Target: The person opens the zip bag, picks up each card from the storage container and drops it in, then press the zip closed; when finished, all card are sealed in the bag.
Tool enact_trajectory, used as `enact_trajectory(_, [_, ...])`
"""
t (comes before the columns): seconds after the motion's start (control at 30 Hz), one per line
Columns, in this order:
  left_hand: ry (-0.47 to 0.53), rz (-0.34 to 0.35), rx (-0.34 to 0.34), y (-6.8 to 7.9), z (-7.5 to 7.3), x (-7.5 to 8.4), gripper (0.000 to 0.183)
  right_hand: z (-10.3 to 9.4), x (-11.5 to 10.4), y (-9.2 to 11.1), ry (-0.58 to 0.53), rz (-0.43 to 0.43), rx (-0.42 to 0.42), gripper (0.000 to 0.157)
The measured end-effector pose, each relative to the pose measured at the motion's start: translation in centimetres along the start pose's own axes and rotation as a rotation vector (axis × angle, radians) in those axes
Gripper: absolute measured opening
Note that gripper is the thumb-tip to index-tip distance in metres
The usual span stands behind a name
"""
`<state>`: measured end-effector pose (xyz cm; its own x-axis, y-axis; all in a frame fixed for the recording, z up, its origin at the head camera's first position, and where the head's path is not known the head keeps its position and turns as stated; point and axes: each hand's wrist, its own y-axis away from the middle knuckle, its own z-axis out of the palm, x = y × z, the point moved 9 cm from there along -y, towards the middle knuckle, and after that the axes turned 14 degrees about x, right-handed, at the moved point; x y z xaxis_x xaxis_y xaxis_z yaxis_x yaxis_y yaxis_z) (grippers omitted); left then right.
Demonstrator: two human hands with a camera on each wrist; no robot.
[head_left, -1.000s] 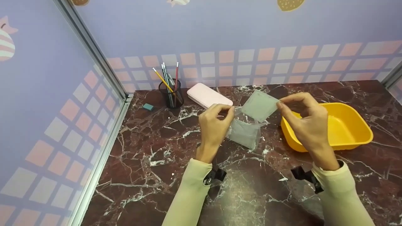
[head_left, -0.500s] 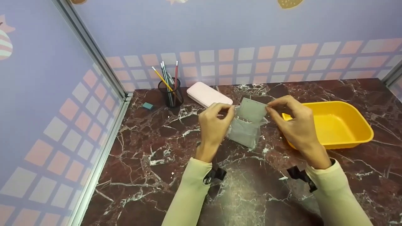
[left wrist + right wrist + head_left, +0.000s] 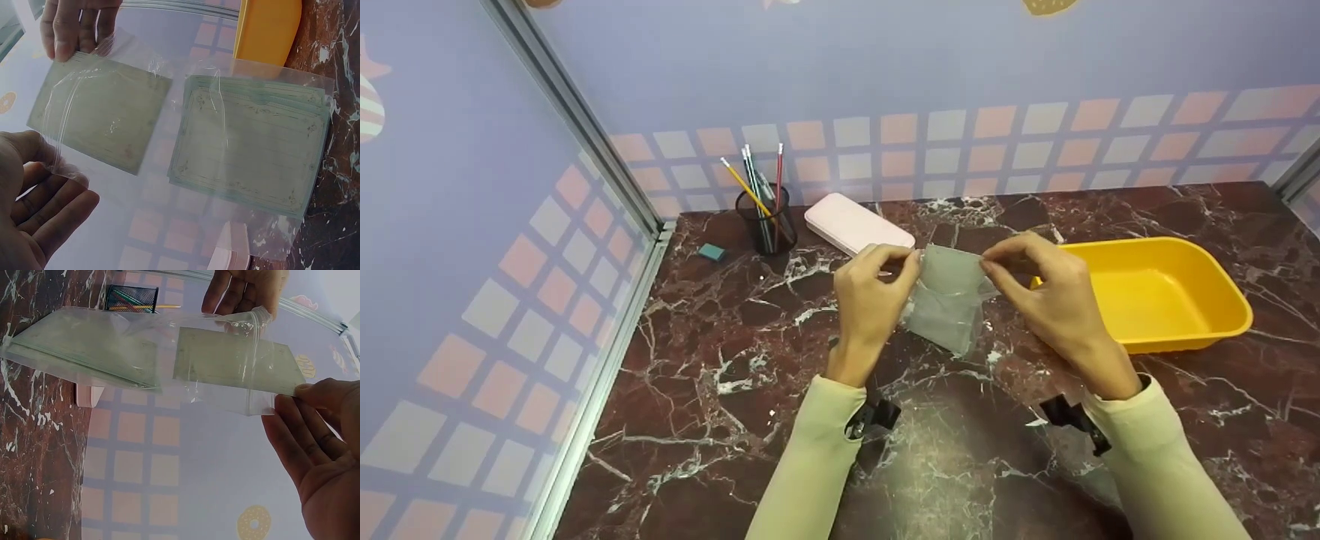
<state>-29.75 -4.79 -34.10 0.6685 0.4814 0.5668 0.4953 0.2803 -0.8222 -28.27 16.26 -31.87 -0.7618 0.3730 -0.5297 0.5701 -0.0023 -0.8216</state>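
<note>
My left hand (image 3: 870, 300) pinches the mouth edge of a clear zip bag (image 3: 270, 228). A pale green card (image 3: 952, 268) is pinched at its corner between the thumb and fingers of my right hand (image 3: 1046, 292). Most of this card (image 3: 225, 360) lies inside the bag, past the zip strip, with its outer end still at the fingertips. Lower in the bag sits a stack of similar cards (image 3: 253, 146) with ornate printed borders and faint lines. A gap separates the single card from the stack. The bag hangs below both hands, above the marbled table.
A yellow tub (image 3: 1222, 289) stands to the right, partly behind the right hand. Behind the bag lies a pink case (image 3: 859, 225). Farther left are a black mesh pen cup (image 3: 765, 232) with pencils and a teal eraser (image 3: 712, 252). Patterned walls (image 3: 810, 67) close off the back and left.
My right hand has moved left and slightly down, carrying the green card from above the bag's mouth into the bag. The left hand has kept its grip and place.
</note>
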Motion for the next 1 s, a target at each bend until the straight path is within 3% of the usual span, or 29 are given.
enact_trajectory(1.0, [0.016, 0.018, -0.003, 0.2, 0.3, 0.1, 0.004, 2.8, -0.8, 1.3, 0.182, -0.245, -0.187, 0.028])
